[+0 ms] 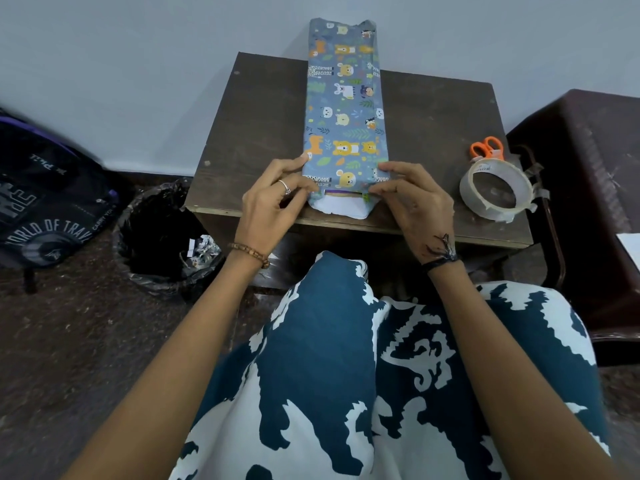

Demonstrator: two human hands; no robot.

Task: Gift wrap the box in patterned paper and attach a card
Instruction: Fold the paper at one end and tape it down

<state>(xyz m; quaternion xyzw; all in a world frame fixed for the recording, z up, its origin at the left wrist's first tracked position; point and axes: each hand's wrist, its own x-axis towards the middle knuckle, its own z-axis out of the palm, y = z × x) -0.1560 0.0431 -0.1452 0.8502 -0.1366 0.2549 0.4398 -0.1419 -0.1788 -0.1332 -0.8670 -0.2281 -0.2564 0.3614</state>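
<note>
Lengthwise on a small dark wooden table (249,140) lies a long box wrapped in blue animal-print paper (344,109), its far end overhanging the table's far edge. At its near end, the left hand (273,206) and right hand (412,199) pinch the paper's side flaps. Right of the box sit a clear tape roll (496,192) and orange-handled scissors (486,147).

The left hand (273,202) and right hand (412,199) pinch the near end of the paper-wrapped box (344,112) — it lies lengthwise on the table (433,133). Tape roll (496,190) and scissors (486,147) sit to the right.
</note>
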